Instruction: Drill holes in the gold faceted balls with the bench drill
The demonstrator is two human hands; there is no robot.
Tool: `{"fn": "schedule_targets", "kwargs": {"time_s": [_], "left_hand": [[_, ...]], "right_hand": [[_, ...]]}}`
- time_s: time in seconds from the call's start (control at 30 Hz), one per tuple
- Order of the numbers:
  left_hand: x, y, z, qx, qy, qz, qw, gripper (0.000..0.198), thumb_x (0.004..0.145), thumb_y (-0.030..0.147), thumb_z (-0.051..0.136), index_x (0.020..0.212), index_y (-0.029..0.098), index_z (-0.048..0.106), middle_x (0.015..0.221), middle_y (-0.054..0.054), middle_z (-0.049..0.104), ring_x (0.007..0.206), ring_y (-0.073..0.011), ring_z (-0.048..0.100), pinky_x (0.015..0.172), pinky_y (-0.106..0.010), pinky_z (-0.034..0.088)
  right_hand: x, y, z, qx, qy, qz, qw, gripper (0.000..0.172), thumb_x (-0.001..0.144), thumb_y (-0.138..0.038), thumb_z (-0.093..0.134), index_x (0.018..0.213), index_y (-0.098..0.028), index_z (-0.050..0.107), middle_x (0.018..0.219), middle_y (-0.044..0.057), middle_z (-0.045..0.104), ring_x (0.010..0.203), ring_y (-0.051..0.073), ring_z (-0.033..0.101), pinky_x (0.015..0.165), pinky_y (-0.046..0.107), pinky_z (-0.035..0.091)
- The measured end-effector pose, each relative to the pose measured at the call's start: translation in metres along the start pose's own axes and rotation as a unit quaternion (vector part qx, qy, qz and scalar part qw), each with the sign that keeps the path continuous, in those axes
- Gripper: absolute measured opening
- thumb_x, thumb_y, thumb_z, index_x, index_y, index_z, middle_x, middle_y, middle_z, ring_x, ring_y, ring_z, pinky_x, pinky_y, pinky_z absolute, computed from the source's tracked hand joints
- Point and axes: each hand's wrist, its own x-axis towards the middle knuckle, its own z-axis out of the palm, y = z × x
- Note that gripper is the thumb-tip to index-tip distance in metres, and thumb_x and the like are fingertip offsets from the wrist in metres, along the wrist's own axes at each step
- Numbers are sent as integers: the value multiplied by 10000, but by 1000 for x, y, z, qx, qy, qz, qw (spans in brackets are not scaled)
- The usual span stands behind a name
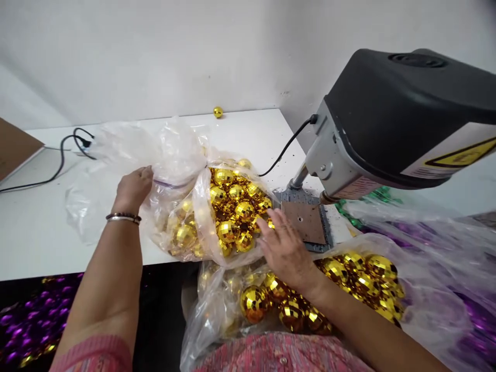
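A clear plastic bag point(205, 206) full of shiny gold mirror-faceted balls point(244, 211) lies on the white table, its mouth facing right. My left hand point(135, 187), with bracelets at the wrist, is closed on the loose plastic at the bag's left side. Over the right edge of the opening, my right hand point(287, 248) has its fingers stretched out beside the gold balls, with nothing visibly gripped. Below it, a second plastic bag point(211, 310) of larger-looking gold balls point(253, 304) rests against my front, partly hidden by my forearm.
A bench drill press point(387, 119) stands at the right, with a brown board point(304, 222) on its base. One gold ball point(218, 112) sits by the wall. Purple balls point(34, 315) lie low on the left. A black cable point(62, 155) and cardboard box point(17, 147) are at the left.
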Motion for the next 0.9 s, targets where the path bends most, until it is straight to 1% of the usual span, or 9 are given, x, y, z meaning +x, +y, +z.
{"fn": "schedule_targets", "kwargs": {"time_s": [0.07,0.13,0.27,0.33,0.47,0.57,0.67,0.8,0.9], "left_hand": [[-19,27,-18,70,105,-33,991,393,922,461,577,1127,150,700,1251,-159,678,1234,-406,563,1108,-688,372],[-33,60,-26,52,165,72,982,394,965,385,523,1235,146,682,1306,-161,646,1248,-354,559,1158,-616,357],[-24,105,-3,15,-14,234,972,378,882,473,660,1182,249,711,1437,-102,588,1427,-364,413,1215,-595,278],[-4,106,18,55,-67,189,978,483,800,501,730,1210,248,698,1493,-134,541,1485,-430,319,1191,-664,250],[27,88,50,67,-149,102,981,413,817,419,682,1175,212,699,1333,-173,656,1377,-380,492,1177,-573,326],[28,86,48,66,-160,74,982,442,835,408,670,1208,172,684,1342,-191,645,1331,-368,538,1170,-566,346],[5,102,25,59,-77,88,991,560,837,411,701,1321,136,637,1528,-219,477,1422,-418,434,1178,-628,315],[-69,135,-3,-51,40,164,984,448,889,336,660,1318,204,657,1482,-141,537,1406,-332,467,1212,-524,356],[-149,151,6,-190,-123,220,949,420,905,369,633,1302,239,668,1198,-88,706,1019,-219,685,995,-407,568]], "right_hand": [[-10,13,8,-27,0,26,999,450,939,-267,560,1359,-111,604,1412,254,577,1305,376,589,994,524,599],[-17,17,18,-38,1,35,999,423,929,-249,569,1332,-131,627,1382,248,593,1242,374,626,935,505,622],[-22,14,33,-54,20,39,998,392,904,-196,589,1289,-166,657,1362,236,594,1209,373,627,853,480,639],[-22,13,36,-60,27,37,997,418,878,-145,595,1291,-169,656,1356,235,586,1211,374,614,854,485,636],[-21,15,38,-46,21,38,998,479,837,-65,584,1300,-168,651,1363,226,571,1232,369,589,923,505,620],[-21,17,39,3,14,50,999,477,874,-91,555,1335,-189,632,1397,218,556,1301,359,560,998,530,591],[-25,18,32,116,30,80,990,437,935,-182,537,1365,-203,604,1407,203,560,1355,314,550,1089,510,549],[-31,17,7,359,25,175,916,464,950,-346,573,1394,-221,525,1417,176,578,1333,255,594,1100,423,553],[-39,18,-11,578,-33,265,771,513,947,-492,554,1390,-244,473,1370,142,628,1213,220,670,1022,365,592]]}}
